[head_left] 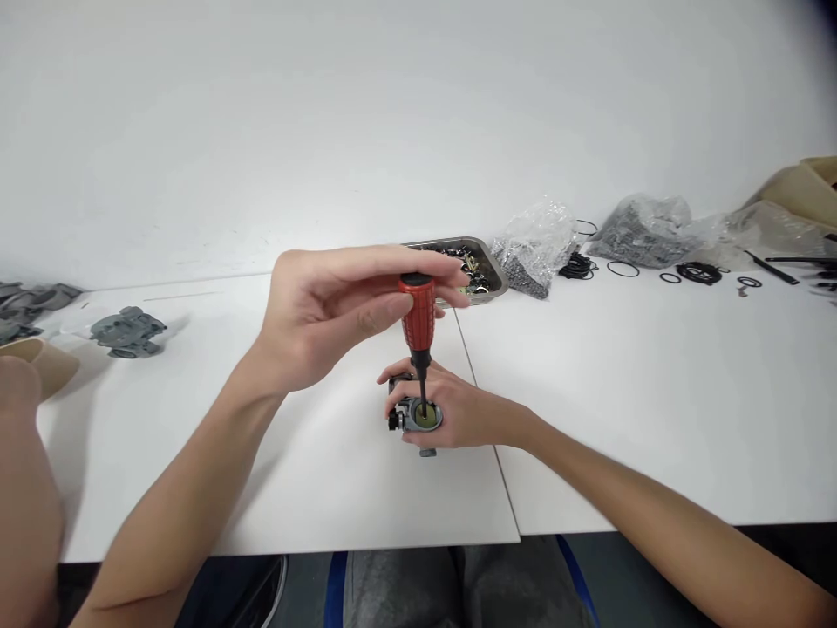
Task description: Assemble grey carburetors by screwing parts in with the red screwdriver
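A screwdriver with a red and black handle [418, 321] stands nearly upright in the middle. My left hand [353, 301] holds the top of that handle between thumb and fingers, the fingers mostly straight. The tip reaches down onto a brass-coloured disc [426, 417] inside the round bore of a small grey metal carburetor [411, 419]. My right hand [451, 406] grips this carburetor from the right against the white table, with its fingers over the far side and its thumb on the near side. A black knob sticks out on the carburetor's left; part of the body is hidden by my fingers.
Behind my hands is a metal tray [493, 266] of small parts. Plastic bags [644, 231] of grey pieces and black rings [699, 273] lie to the right. Another grey casting [128, 331] sits left, near a cream container [49, 366] and another person's arm [26, 488].
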### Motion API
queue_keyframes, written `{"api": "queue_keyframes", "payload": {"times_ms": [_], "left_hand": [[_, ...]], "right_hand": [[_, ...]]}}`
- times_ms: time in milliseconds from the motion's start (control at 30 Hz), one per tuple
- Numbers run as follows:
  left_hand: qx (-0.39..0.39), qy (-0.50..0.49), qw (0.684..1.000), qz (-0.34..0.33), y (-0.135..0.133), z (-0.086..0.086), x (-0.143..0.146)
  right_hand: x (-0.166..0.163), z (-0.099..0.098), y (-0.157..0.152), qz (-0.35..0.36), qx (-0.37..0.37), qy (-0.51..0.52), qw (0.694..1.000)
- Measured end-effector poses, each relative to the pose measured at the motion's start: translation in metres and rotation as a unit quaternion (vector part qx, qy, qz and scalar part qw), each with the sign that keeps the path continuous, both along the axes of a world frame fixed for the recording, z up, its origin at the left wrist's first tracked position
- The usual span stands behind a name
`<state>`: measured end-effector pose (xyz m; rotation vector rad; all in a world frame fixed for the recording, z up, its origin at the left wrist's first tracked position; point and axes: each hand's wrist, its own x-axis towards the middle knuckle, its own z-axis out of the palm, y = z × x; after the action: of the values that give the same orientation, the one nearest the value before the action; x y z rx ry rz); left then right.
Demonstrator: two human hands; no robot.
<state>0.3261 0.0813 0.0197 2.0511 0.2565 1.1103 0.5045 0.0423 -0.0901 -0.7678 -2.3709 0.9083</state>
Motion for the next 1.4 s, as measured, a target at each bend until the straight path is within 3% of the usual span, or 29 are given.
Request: {"api": "queue_keyframes", "payload": {"times_ms": [533, 867, 1267, 1400], "left_hand": [[0.005, -0.013, 0.999, -0.035, -0.001, 0.0017, 0.0031], [0.015, -0.032, 0.999, -0.005, -0.0037, 0.0013, 0.0039], [-0.016, 0.0, 0.997, -0.069, -0.0043, 0.0016, 0.0052], [0.007, -0.026, 0.999, -0.039, -0.0036, 0.0018, 0.0056]], "right_hand": [[0.0009, -0.0012, -0.0001, -0.002, 0.005, -0.004, 1.0], [0.0001, -0.0002, 0.0001, 0.0, 0.006, 0.002, 1.0], [-0.0006, -0.0018, 0.0007, 0.0, 0.009, 0.014, 1.0], [-0.0003, -0.002, 0.0006, 0.001, 0.002, 0.009, 1.0]]}}
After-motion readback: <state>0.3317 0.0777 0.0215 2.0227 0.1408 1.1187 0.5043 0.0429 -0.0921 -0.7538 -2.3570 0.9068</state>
